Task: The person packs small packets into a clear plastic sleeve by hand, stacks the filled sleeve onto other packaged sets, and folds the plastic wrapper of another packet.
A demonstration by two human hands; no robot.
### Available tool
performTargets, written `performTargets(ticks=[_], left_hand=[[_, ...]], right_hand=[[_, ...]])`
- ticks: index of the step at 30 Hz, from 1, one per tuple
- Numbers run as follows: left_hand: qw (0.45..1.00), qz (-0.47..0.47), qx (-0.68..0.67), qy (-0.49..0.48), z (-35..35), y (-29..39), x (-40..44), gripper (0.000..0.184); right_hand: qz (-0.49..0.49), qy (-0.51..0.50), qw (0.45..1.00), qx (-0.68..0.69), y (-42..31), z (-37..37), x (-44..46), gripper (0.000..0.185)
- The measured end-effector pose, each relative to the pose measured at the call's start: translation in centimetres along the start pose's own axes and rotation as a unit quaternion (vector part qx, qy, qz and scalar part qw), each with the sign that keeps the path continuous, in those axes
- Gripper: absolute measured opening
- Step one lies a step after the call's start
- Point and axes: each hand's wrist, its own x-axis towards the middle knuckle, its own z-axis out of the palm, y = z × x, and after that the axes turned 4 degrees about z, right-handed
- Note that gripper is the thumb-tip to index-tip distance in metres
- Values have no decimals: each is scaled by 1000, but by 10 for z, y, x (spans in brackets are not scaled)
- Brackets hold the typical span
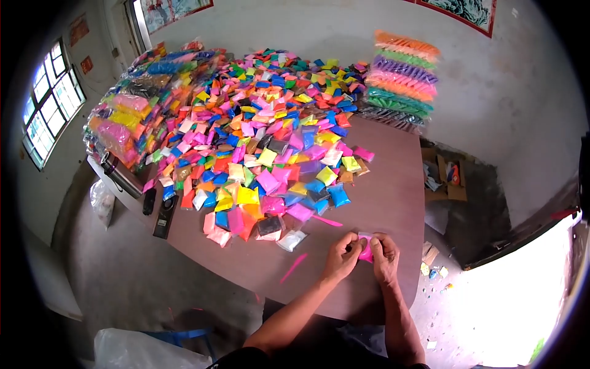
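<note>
Near the table's right front edge I hold a small bright pink packet [366, 251] between both hands. My left hand [343, 257] is closed on its left side, thumb and fingers pinched together. Gripping the other side, my right hand [386, 257] has its thumb pressed on the upper part. The fingers partly cover the packet. To the left of my hands lies a thin pink strip [294, 268], and another pink strip [327, 221] rests by the pile. A white packet [292, 240] sits at the near edge of a large heap of colourful packets [267, 158].
Bagged colourful packets [126, 117] rise at the back left. A stack of coloured bundles [402, 77] stands at the back right. On the left edge are a metal flask [121, 175] and a dark remote-like object [165, 216]. An open cardboard box [453, 178] sits beyond the table's right side.
</note>
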Motion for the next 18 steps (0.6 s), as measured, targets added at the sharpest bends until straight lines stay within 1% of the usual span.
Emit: performTargets(ticks=[2, 3, 5, 8, 9, 10, 12, 13, 16, 18], left_hand=[[999, 26, 22, 21, -1, 1, 0, 21], [999, 25, 27, 24, -1, 7, 0, 21], [998, -6, 58, 15, 1, 20, 0, 22], [998, 7, 55, 9, 7, 17, 1, 27], [998, 7, 68, -7, 7, 16, 2, 29], [997, 7, 71, -2, 7, 16, 2, 29], [994, 15, 105, -18, 6, 16, 2, 30], [994, 16, 106, -26, 5, 15, 3, 28], [990, 38, 139, -6, 1, 0, 2, 25], [989, 43, 142, 9, 2, -6, 0, 24]], right_hand=[[-7, -9, 1000, -1, -9, 4, -1, 18], [-15, -17, 1000, -3, -11, 8, -1, 18], [-7, -16, 1000, 13, -4, 2, 0, 17], [-8, -6, 1000, 23, 2, -3, 2, 15], [-24, 9, 999, 20, 3, -2, 4, 16], [-41, 25, 999, 17, 3, -2, 5, 16], [-34, 22, 998, 40, 2, 1, 6, 18], [-31, 23, 999, 34, 2, 1, 6, 19], [-31, 14, 999, 13, 0, 6, 7, 22], [-52, 18, 998, -19, 2, 9, 6, 23]])
